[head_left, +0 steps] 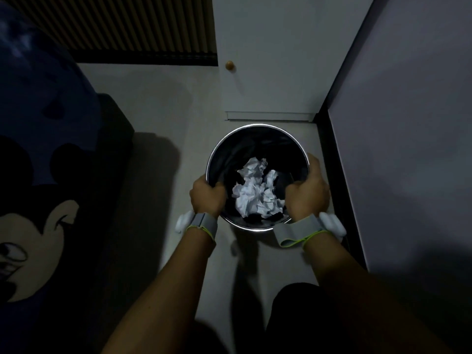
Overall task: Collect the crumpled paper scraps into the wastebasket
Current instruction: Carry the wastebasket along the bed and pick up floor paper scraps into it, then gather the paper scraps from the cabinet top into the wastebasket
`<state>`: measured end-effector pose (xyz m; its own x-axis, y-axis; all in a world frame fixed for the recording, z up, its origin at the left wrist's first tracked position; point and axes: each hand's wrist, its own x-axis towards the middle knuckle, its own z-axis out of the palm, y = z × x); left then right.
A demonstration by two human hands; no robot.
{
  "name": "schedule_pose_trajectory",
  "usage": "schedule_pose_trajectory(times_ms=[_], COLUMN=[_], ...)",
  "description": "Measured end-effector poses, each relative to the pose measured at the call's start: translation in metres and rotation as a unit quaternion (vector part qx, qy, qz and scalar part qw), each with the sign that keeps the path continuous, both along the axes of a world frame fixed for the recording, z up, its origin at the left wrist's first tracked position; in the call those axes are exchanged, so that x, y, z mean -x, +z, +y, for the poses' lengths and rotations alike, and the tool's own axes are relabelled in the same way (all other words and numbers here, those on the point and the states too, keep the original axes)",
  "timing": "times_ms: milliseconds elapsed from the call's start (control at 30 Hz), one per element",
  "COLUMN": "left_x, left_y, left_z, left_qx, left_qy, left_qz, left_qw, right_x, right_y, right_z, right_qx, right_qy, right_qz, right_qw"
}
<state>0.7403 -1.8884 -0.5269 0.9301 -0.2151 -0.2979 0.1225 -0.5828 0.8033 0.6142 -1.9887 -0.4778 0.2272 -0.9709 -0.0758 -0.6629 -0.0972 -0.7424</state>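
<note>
We grip the round wastebasket [258,139] with both hands, one on each side of its shiny metal rim. Our left hand [207,198] is curled over the rim at the near left, thumb hooked inside against the dark liner and the other fingers wrapped down the outer wall. Our right hand [307,192] clasps the rim at the near right in the same way, thumb inside and fingers around the outside. The crumpled paper scraps [256,191] lie in a white heap at the bottom of the basket, between our two hands and below them, touching neither. Each wrist carries a grey strap with a white device [184,221] fastened on its outer side. The basket sits over the pale floor [153,103], just in front of a white cabinet door with a wooden knob [229,65]. A dark blue cartoon-print cushion [38,175] fills the left edge of the view.
</note>
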Motion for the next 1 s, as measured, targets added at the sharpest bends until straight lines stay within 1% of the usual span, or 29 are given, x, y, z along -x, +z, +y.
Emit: schedule_pose_trajectory(times_ms=[33,133,167,233,300,333,400,500,533,600,667,767,900,1000], left_x=[-0.005,-0.024,-0.03,-0.036,-0.047,-0.047,-0.058,-0.065,-0.07,-0.073,-0.076,-0.08,-0.087,-0.096], left_y=[0.014,0.09,0.119,0.158,0.226,0.245,0.314,0.416,0.466,0.525,0.576,0.636,0.671,0.679], left_z=[0.001,0.013,0.019,0.027,0.04,0.041,0.054,0.072,0.082,0.091,0.098,0.11,0.117,0.117], left_qx=[-0.006,-0.01,-0.005,0.001,0.003,0.006,0.007,0.038,0.05,0.062,0.059,0.07,0.077,0.116], left_qy=[0.006,0.02,0.016,0.0,-0.01,-0.015,-0.019,-0.026,-0.017,-0.003,0.015,0.01,-0.021,0.009], left_qz=[-0.015,-0.044,-0.053,-0.083,-0.095,-0.104,-0.111,-0.117,-0.12,-0.135,-0.157,-0.171,-0.168,-0.124], left_qw=[1.0,0.999,0.998,0.997,0.995,0.994,0.994,0.992,0.991,0.989,0.986,0.983,0.983,0.985], right_x=[-0.003,-0.018,-0.023,-0.028,-0.037,-0.038,-0.047,-0.054,-0.058,-0.065,-0.073,-0.077,-0.079,-0.087], right_y=[0.011,0.079,0.106,0.141,0.206,0.22,0.284,0.38,0.431,0.492,0.544,0.602,0.636,0.647], right_z=[0.002,0.019,0.023,0.03,0.039,0.041,0.043,0.054,0.059,0.065,0.065,0.068,0.07,0.069], right_qx=[0.005,0.0,-0.001,0.006,0.019,0.029,0.029,0.04,0.045,0.061,0.07,0.08,0.085,0.084], right_qy=[-0.003,-0.026,-0.033,-0.041,-0.035,-0.033,-0.038,-0.024,-0.018,-0.001,0.017,0.036,0.049,0.061], right_qz=[-0.012,-0.036,-0.048,-0.075,-0.112,-0.121,-0.118,-0.145,-0.16,-0.174,-0.167,-0.172,-0.177,-0.19], right_qw=[1.0,0.999,0.998,0.996,0.993,0.992,0.992,0.988,0.986,0.983,0.983,0.981,0.979,0.976])
